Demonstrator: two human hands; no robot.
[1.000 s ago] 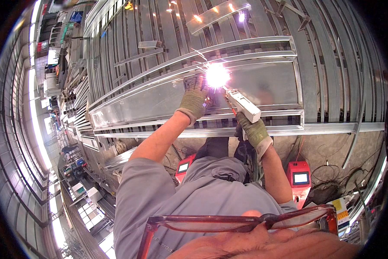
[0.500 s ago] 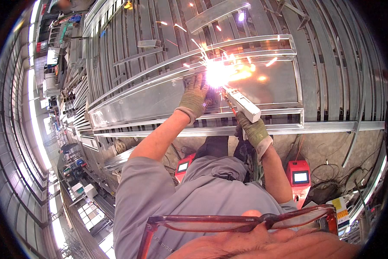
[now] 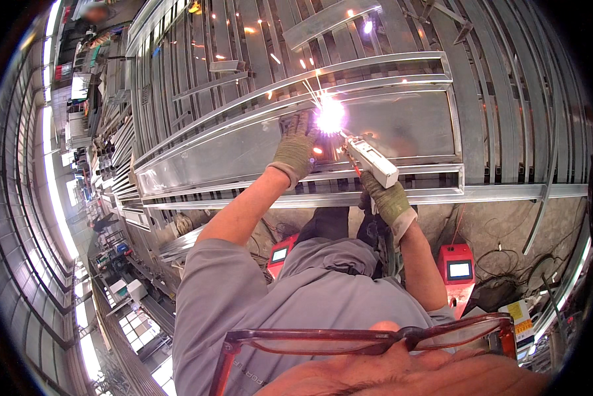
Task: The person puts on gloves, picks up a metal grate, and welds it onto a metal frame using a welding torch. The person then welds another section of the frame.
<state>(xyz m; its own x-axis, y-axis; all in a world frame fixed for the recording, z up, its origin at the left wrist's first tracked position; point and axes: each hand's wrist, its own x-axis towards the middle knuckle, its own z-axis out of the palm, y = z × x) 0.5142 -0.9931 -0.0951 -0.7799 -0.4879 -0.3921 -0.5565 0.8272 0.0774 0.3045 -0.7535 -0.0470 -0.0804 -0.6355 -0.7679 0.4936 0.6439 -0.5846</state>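
Observation:
White-purple glare [image 3: 330,117] burns at the tip of a white handheld welding gun [image 3: 371,160], on a long grey metal panel with a raised frame [image 3: 210,153]. My right hand [image 3: 387,198], in a green-grey work glove, is wrapped round the gun's lower end. Just left of the glare, my gloved left hand [image 3: 295,148] lies on the panel with its fingers stretched forward. Its fingertips look dark, and the glare partly hides what lies beside them. Thin sparks fly up and away from the bright spot.
Rows of grey metal bars [image 3: 507,119] make up the surface under the panel. A short channel piece [image 3: 228,66] and a loose flat plate [image 3: 329,25] lie beyond it. Red machines with screens [image 3: 456,277] stand on the floor near me, with cables [image 3: 540,267] to the right.
The glare has shrunk, and the orange spray to its right has mostly gone. Sparks now scatter farther off over the bars. Both hands and the gun stay almost in place.

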